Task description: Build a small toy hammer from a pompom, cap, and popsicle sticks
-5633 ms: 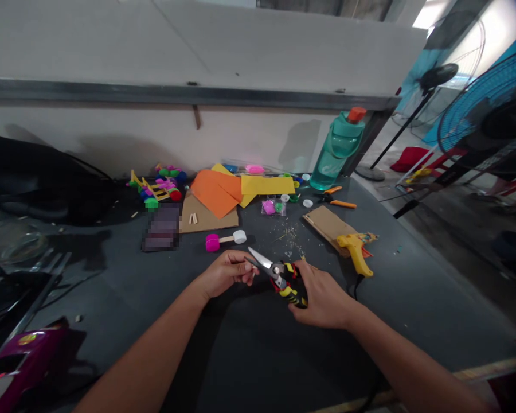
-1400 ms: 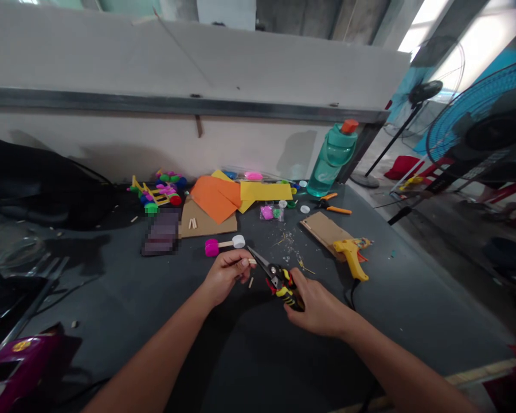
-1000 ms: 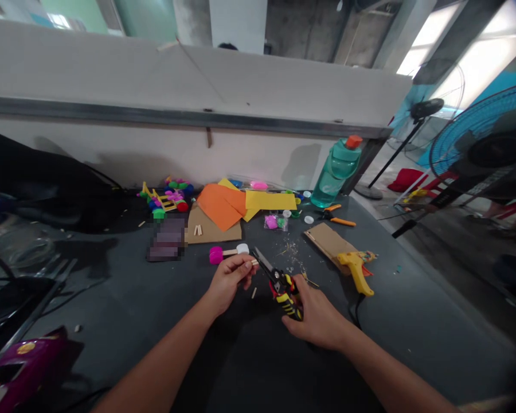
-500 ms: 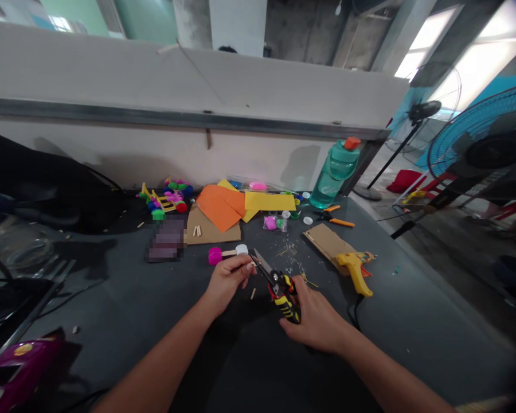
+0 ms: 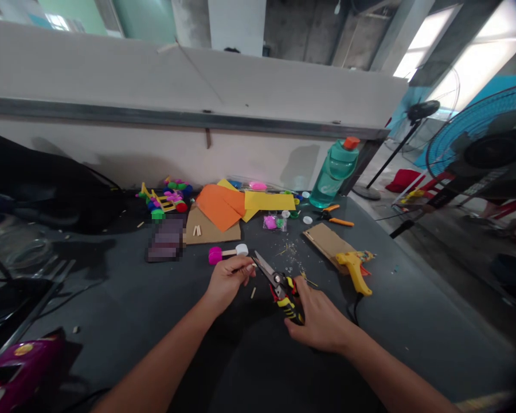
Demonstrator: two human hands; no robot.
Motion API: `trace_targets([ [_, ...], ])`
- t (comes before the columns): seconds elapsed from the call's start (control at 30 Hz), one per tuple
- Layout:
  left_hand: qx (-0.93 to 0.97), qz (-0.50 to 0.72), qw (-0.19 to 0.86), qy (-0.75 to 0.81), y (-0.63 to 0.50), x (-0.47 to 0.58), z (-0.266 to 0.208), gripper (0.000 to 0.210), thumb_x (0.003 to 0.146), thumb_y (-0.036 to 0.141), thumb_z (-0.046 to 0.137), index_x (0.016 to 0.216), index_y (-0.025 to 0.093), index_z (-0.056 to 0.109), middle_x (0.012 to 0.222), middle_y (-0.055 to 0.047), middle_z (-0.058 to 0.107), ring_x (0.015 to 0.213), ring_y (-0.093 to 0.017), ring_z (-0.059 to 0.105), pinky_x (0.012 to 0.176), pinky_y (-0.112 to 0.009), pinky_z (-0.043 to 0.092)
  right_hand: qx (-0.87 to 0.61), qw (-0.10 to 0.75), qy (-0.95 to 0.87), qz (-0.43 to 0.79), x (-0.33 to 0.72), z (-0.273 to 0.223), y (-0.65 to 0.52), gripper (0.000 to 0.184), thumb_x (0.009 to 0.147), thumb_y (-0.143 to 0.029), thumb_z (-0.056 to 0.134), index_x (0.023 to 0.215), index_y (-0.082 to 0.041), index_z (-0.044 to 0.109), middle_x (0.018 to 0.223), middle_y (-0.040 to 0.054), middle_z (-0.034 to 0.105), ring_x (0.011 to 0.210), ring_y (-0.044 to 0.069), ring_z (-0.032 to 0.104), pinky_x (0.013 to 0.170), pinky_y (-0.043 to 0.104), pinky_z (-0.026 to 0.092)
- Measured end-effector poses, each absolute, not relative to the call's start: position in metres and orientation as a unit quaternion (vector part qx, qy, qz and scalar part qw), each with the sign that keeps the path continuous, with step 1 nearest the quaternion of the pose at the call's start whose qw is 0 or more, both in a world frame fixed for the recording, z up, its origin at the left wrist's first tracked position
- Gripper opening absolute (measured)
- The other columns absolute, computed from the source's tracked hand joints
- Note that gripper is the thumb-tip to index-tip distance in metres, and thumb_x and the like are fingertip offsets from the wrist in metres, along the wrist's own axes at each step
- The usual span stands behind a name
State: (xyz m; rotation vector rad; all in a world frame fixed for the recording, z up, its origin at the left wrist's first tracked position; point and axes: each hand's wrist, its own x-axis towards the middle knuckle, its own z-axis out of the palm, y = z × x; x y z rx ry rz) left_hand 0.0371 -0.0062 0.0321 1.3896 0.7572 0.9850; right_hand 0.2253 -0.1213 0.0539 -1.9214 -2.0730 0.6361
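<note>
the left hand (image 5: pixel 229 282) has its grip pinched nearly closed on a small pale stick (image 5: pixel 254 265), mostly hidden, near the tips of the scissors (image 5: pixel 277 279). the right hand (image 5: pixel 322 316) curls its grip partway closed around the scissors' handles, blades slightly parted. a loose stick (image 5: pixel 253 292) lies on the surface (image 5: pixel 249 361), between the hands.

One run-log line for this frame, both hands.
left hand: pinching small pale piece | right hand: gripping snips beside left hand | on table: loose wooden stick, yellow glue gun
</note>
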Motion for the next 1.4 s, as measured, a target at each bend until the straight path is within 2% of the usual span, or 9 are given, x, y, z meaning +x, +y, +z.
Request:
trace_targets([
  [0.2,0.596,0.429,0.601,0.316,-0.010,0.040,0.032,0.027,0.074,0.034,0.064,0.059,0.012,0.062,0.057,-0.001,0.051,0.047,-0.008,0.043,0.046,-0.022,0.032,-0.662,0.122,-0.709,0.210,0.224,0.053,-0.122,0.038,0.070,-0.032,0.056,0.100,-0.019,0.035,0.074,0.0002,0.054,0.065,0.019,0.055,0.057,0.026,0.027],
  [0.5,0.604,0.425,0.600,0.309,-0.008,0.039,0.032,0.028,0.075,0.036,0.064,0.059,0.013,0.061,0.056,0.000,0.051,0.049,-0.008,0.043,0.048,-0.022,0.032,-0.663,0.148,-0.703,0.211,0.223,0.050,-0.119,0.042,0.069,-0.030,0.056,0.104,-0.019,0.035,0.080,0.0025,0.057,0.073,0.022,0.058,0.061,0.028,0.034],
  [0.7,0.583,0.426,0.614,0.318,-0.008,0.040,0.033,0.028,0.071,0.037,0.067,0.058,0.013,0.063,0.055,-0.001,0.052,0.048,-0.008,0.043,0.047,-0.022,0.033,-0.660,0.136,-0.706,0.217,0.227,0.050,-0.120,0.036,0.070,-0.029,0.055,0.099,-0.019,0.036,0.075,0.0007,0.055,0.066,0.019,0.056,0.059,0.026,0.031],
  [0.9,0.539,0.439,0.643,0.321,-0.008,0.043,0.024,0.022,0.069,0.034,0.070,0.070,0.012,0.067,0.057,-0.001,0.056,0.049,-0.009,0.045,0.046,-0.022,0.034,-0.659,0.141,-0.700,0.236,0.227,0.047,-0.120,0.030,0.072,-0.025,0.052,0.096,-0.020,0.036,0.069,-0.0011,0.053,0.058,0.016,0.052,0.053,0.025,0.028],
  [1.07,0.505,0.436,0.679,0.307,-0.009,0.043,0.022,0.024,0.071,0.034,0.069,0.078,0.011,0.068,0.059,-0.001,0.054,0.051,-0.009,0.046,0.045,-0.020,0.033,-0.671,0.186,-0.674,0.247,0.227,0.045,-0.116,0.028,0.073,-0.025,0.052,0.095,-0.021,0.034,0.069,-0.0021,0.052,0.060,0.016,0.054,0.054,0.024,0.033],
  [1.17,0.473,0.437,0.706,0.295,-0.009,0.040,0.027,0.022,0.072,0.034,0.068,0.075,0.012,0.066,0.057,0.000,0.052,0.049,-0.007,0.043,0.043,-0.019,0.031,-0.724,0.200,-0.635,0.181,0.237,0.040,-0.107,0.035,0.074,-0.033,0.054,0.100,-0.020,0.035,0.076,0.0011,0.054,0.066,0.019,0.057,0.058,0.027,0.039],
  [1.23,0.460,0.433,0.719,0.290,-0.009,0.039,0.029,0.022,0.072,0.034,0.067,0.074,0.012,0.064,0.057,0.001,0.050,0.048,-0.007,0.041,0.042,-0.019,0.029,-0.751,0.204,-0.623,0.079,0.246,0.034,-0.101,0.047,0.073,-0.039,0.056,0.109,-0.017,0.036,0.092,0.0089,0.055,0.085,0.026,0.057,0.069,0.034,0.042],
  [1.3,0.460,0.424,0.725,0.287,-0.009,0.038,0.030,0.023,0.073,0.035,0.066,0.072,0.012,0.063,0.056,0.002,0.048,0.047,-0.006,0.039,0.041,-0.019,0.029,-0.755,0.194,-0.627,-0.010,0.253,0.027,-0.095,0.056,0.071,-0.039,0.059,0.116,-0.013,0.038,0.106,0.0161,0.051,0.102,0.032,0.051,0.082,0.040,0.041],
  [1.4,0.472,0.414,0.724,0.285,-0.008,0.037,0.029,0.026,0.076,0.037,0.063,0.073,0.012,0.060,0.055,0.002,0.047,0.046,-0.005,0.038,0.040,-0.018,0.028,-0.758,0.153,-0.632,-0.054,0.257,0.018,-0.090,0.059,0.071,-0.039,0.060,0.119,-0.010,0.042,0.110,0.0181,0.051,0.106,0.033,0.047,0.088,0.044,0.038],
])
